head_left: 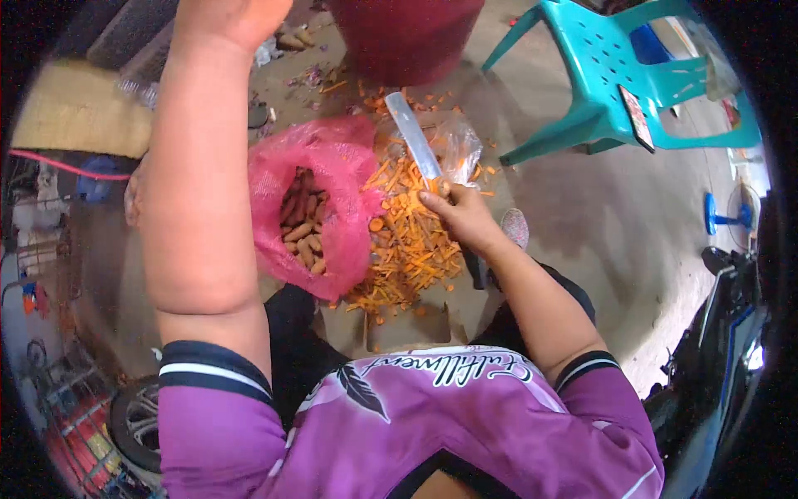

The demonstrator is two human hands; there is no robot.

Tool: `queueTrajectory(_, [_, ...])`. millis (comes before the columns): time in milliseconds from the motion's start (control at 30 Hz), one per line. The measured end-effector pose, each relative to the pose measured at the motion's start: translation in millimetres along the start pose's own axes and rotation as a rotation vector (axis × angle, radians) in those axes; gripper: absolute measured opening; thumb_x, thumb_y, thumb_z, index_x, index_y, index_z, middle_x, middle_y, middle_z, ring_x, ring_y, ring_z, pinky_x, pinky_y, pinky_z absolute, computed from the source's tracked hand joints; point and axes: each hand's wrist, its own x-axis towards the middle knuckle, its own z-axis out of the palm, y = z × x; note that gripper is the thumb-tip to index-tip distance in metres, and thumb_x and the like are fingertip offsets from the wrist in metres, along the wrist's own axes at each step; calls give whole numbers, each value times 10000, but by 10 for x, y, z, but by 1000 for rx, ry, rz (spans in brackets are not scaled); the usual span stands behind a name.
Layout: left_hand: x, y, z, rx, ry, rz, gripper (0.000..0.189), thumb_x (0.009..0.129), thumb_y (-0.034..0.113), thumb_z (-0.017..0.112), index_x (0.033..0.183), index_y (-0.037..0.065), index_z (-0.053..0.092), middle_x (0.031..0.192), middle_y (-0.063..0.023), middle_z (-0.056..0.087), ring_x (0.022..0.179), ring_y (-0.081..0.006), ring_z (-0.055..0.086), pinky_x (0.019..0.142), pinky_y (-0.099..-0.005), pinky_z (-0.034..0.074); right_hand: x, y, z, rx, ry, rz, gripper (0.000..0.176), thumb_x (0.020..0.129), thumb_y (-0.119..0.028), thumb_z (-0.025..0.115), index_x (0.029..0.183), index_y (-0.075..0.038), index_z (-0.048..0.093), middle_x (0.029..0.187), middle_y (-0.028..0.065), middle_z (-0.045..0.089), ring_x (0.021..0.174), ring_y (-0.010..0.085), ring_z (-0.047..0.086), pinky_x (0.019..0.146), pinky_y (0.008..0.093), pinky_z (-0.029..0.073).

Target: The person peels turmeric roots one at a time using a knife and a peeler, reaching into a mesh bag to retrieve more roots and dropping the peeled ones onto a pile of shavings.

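My right hand [462,218] is closed around a large knife, and its broad flat blade [412,137] points forward over the pile. Beneath it lies a heap of orange cut strips and slices [407,258], which look like sweet potato. My left arm reaches up past the top left; only the base of my left hand [237,18] shows, its fingers cut off by the frame edge. Left of the heap, a pink plastic bag [353,241] stands open with several whole sweet potatoes [303,229] inside. A clear plastic bag [461,145] lies beside the blade.
A large red tub [407,41] stands ahead. At the right is a teal plastic chair [582,75] with a phone-like object [637,116] on it. A motorcycle [723,333] stands at far right. Near my right knee is a black handle-like object [475,268].
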Motion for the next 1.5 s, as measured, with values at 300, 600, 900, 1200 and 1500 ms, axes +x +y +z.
queueTrajectory(300, [-1869, -1403, -2142, 586, -66, -1395, 276, 785, 292, 514, 939, 65, 547, 865, -65, 593, 718, -181, 587, 574, -312, 460, 353, 907, 215, -397, 36, 169, 586, 756, -484, 489, 925, 74, 553, 838, 263, 573, 816, 346, 574, 727, 401, 436])
queueTrajectory(600, [-3034, -2669, -3025, 1582, 240, -1069, 331, 725, 148, 532, 1022, 9, 490, 883, -191, 565, 827, -340, 550, 724, -416, 434, 1023, 1419, 1101, -786, -7, 64, 334, 782, -294, 495, 882, 16, 568, 882, 256, 540, 842, 346, 550, 738, 409, 443])
queueTrajectory(900, [-3032, -3270, -3421, 1605, 300, -1123, 397, 756, 257, 507, 1106, 78, 455, 1040, -148, 543, 927, -323, 525, 788, -387, 417, 2363, 2078, 797, -1032, 247, -70, 268, 788, -201, 430, 901, 18, 534, 812, 220, 560, 761, 387, 536, 711, 438, 424])
queueTrajectory(1200, [-2989, -3330, -3356, 1530, 528, -1067, 398, 756, 393, 514, 945, 45, 554, 951, -168, 568, 901, -303, 536, 773, -374, 423, 2732, 2237, 785, -740, 346, 265, 302, 776, -251, 449, 965, -41, 554, 892, 191, 588, 834, 321, 569, 728, 391, 447])
queueTrajectory(1500, [-2937, -2927, -3125, 750, 705, -799, 388, 657, 18, 626, 1017, 32, 481, 928, -124, 560, 715, -228, 559, 644, -347, 460, 2010, 1456, 466, -552, 516, 102, 272, 694, -287, 598, 877, -87, 602, 793, 149, 605, 745, 297, 582, 666, 374, 449])
